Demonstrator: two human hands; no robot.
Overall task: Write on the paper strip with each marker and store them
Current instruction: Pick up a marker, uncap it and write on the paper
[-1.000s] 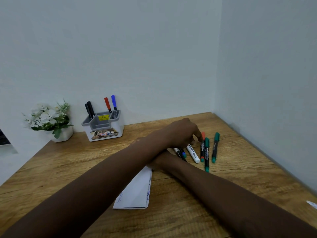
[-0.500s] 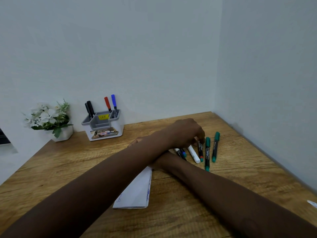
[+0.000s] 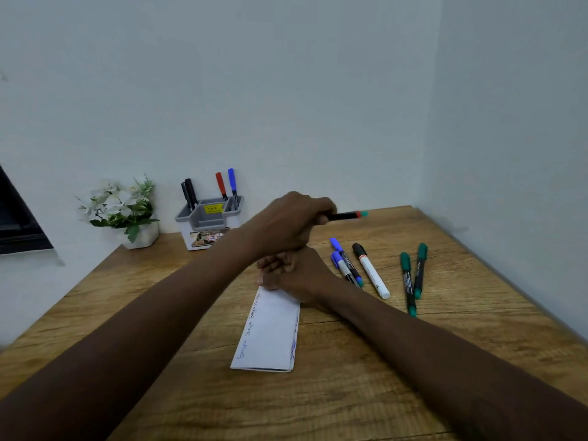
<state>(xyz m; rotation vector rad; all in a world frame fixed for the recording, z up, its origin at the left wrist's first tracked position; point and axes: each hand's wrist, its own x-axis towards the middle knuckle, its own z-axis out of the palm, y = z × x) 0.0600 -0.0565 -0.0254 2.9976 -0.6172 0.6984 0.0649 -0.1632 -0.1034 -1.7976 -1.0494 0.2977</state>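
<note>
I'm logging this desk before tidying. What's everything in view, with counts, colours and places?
paper strip: 1, white with writing, centre
held marker: 1, black, red band, green end, raised
blue-capped markers: 2, right of strip's far end
white marker: 1, black cap, beside them
green markers: 2, farthest right
organizer: 1, grey and white, by back wall
stored markers: 4, two black, red, blue, upright in organizer
flower pot: 1, white, left of organizer
dark panel: 1, black, left edge
table: 1, brown wood
left hand: 1, grips held marker
right hand: 1, fingers curled, on strip's far end
</note>
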